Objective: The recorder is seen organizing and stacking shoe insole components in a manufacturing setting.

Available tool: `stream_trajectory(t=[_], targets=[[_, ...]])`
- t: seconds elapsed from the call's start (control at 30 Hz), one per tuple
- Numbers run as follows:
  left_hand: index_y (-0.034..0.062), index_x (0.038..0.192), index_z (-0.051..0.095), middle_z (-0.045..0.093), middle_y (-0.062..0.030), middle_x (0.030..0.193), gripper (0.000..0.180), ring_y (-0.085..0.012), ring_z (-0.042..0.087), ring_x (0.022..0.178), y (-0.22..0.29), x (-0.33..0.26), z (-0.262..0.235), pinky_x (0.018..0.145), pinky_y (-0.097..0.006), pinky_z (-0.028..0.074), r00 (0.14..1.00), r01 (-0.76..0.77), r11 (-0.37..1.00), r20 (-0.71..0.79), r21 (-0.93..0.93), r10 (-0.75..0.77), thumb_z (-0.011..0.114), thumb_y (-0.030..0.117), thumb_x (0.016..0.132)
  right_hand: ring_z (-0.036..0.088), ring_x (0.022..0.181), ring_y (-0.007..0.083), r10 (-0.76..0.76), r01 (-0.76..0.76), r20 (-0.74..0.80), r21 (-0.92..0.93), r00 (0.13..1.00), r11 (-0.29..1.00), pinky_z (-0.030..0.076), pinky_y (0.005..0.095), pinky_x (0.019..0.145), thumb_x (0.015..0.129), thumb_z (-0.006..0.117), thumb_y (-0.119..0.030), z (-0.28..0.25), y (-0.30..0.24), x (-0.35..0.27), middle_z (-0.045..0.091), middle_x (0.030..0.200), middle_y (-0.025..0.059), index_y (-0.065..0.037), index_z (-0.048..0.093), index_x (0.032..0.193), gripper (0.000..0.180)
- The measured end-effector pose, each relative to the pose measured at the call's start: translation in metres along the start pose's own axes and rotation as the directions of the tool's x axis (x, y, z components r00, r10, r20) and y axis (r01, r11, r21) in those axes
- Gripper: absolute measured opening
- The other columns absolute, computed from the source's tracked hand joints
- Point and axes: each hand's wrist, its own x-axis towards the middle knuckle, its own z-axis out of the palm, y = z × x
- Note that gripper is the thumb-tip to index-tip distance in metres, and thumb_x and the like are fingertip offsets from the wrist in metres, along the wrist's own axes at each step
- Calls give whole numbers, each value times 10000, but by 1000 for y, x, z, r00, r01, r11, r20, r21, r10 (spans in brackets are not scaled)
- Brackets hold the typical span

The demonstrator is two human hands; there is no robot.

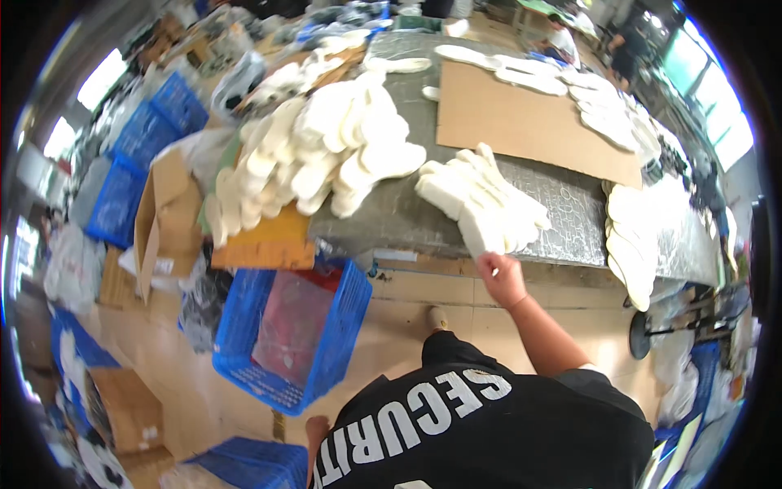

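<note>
My right hand (501, 279) is at the near edge of the grey work table (391, 232), its fingers curled in. It is right by the lower tips of a small bunch of white, sole-shaped insoles (489, 204). Whether a tip is pinched between the fingers cannot be made out. My left hand (317, 429) hangs low beside my body, its fingers mostly hidden. A larger heap of cream-white insoles (342, 138) covers the table's left part. More insoles (631, 236) lie overlapped along the right end, some jutting past the edge.
A brown cardboard sheet (521, 122) lies on the table, with insoles along its far edge. Below on the floor stands a blue plastic crate (350, 326) holding something reddish. Cardboard boxes (173, 212) and blue crates (118, 204) crowd the left. Other people (562, 41) are in the background.
</note>
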Motion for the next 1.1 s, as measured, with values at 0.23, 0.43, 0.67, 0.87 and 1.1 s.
stream_trajectory(t=[0.23, 0.43, 0.67, 0.87, 1.1], targets=[[-15, 1212, 628, 695, -70, 1070, 337, -157, 671, 943, 358, 256, -178, 795, -293, 542, 964, -99, 342, -5, -934, 267, 609, 261, 1019, 652, 1021, 366, 209, -252, -194, -236, 959, 938, 514, 460, 897, 956, 638, -371, -72, 111, 166, 648, 1198, 180, -53, 628, 1187, 393], [29, 1429, 445, 564, -111, 1356, 631, -239, 579, 1183, 541, 344, -205, 981, -403, 496, 881, 229, 189, 286, -955, 376, 681, 385, 964, 631, 1147, 410, 378, -308, 590, -219, 714, 926, 474, 466, 991, 865, 618, -659, -47, 165, 196, 663, 1232, 236, -45, 615, 1299, 752], [19, 1516, 312, 497, -123, 1438, 754, -244, 503, 1294, 541, 334, -210, 1091, -378, 401, 880, -28, 205, 73, -978, 469, 709, 201, 902, 572, 1260, 376, 239, -405, 622, 138, 745, 904, 423, 439, 1080, 760, 779, -576, -68, 129, 157, 622, 1311, 226, -12, 515, 1389, 885], [-17, 1471, 328, 511, -146, 1401, 725, -220, 510, 1261, 576, 371, -301, 1074, -356, 399, 800, -254, 243, -62, -936, 597, 717, 227, 910, 416, 1380, 255, 283, -550, 472, 690, 835, 471, 310, 398, 1166, 693, 906, -268, -64, 96, 174, 460, 1480, 137, 34, 252, 1531, 1105], [-38, 1552, 193, 502, -188, 1436, 833, -215, 526, 1290, 599, 416, -470, 1028, -341, 463, 390, -463, 176, -21, -869, 921, 668, 336, 980, 491, 1351, 284, 224, -301, 280, 951, 934, 66, 447, 423, 1098, 791, 814, -354, -29, 83, 254, 477, 1477, 160, -34, 284, 1537, 969]])
